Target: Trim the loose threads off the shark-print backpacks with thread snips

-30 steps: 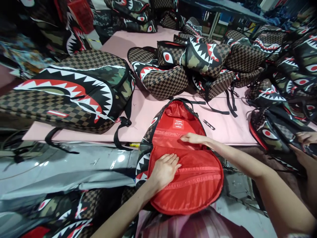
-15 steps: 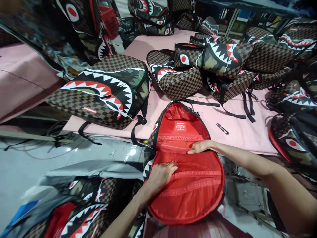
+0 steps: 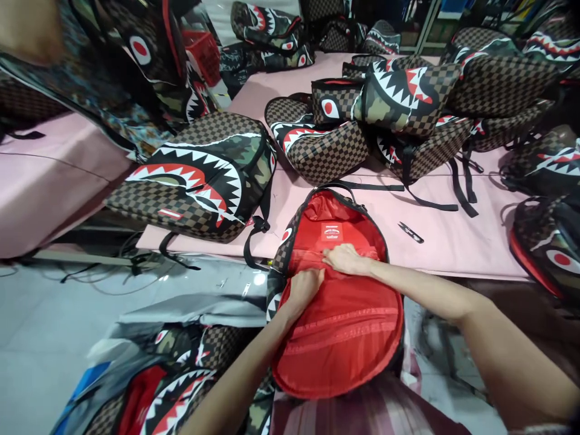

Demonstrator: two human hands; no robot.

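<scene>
An unzipped backpack (image 3: 344, 356) with a red lining lies spread before me, its upper half on the table edge and its lower flap towards my lap. My left hand (image 3: 306, 291) is closed on the lining near the fold, its fingertips partly hidden. Just above and to the right, my right hand (image 3: 348, 260) has curled fingers gripping the lining at the inner pocket's edge. A white-printed label (image 3: 332, 232) shows on the red inside, above my right hand. Thread snips (image 3: 411, 232) lie on the table to the right of the backpack.
Closed shark-mouth backpacks lie on the pink table (image 3: 453, 254): one at left (image 3: 194, 181), several piled at the back (image 3: 408, 96), another at right (image 3: 550, 254). More fill a grey-lined container (image 3: 181, 309) below left. A co-worker's arm (image 3: 29, 30) is at upper left.
My left hand has moved up the lining to the fold and its fingers have closed. The right hand has shifted left and slightly up. The lower flap has drawn up a little.
</scene>
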